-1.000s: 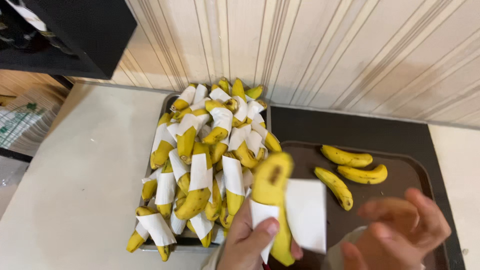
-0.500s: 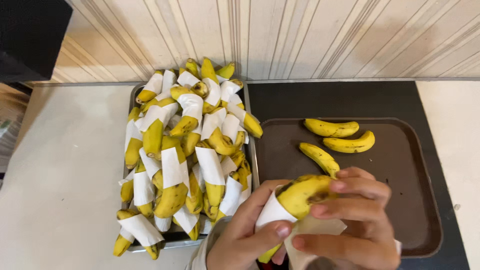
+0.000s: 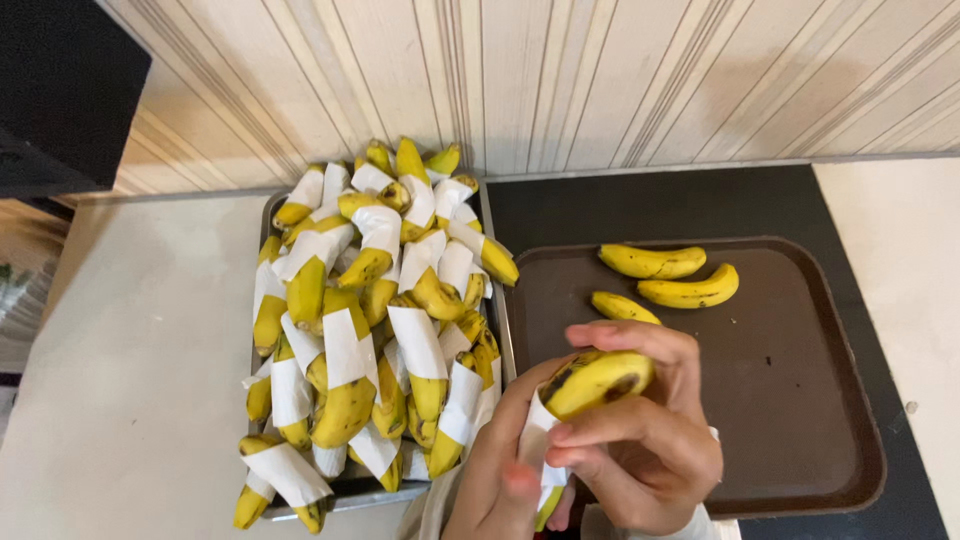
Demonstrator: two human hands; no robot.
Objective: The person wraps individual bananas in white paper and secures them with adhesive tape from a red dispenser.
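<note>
Both my hands hold one yellow banana (image 3: 597, 381) with white paper (image 3: 537, 432) around its lower part, low in the middle of the view. My left hand (image 3: 497, 470) grips the papered lower end from below. My right hand (image 3: 640, 440) wraps over the banana, fingers curled across its top and front. To the left, a metal tray (image 3: 345, 495) is heaped with several paper-wrapped bananas (image 3: 372, 310). On the right, a brown tray (image 3: 790, 400) carries three bare bananas (image 3: 667, 280) near its far edge.
A dark mat (image 3: 700, 200) lies under the brown tray. Pale countertop (image 3: 130, 360) spreads to the left and far right. A striped wall panel (image 3: 560, 80) runs along the back, with a black object (image 3: 60, 90) at the upper left.
The white sheet that hung loose beside the banana is now wound around its lower part. My right hand has closed over the banana. The view has shifted slightly.
</note>
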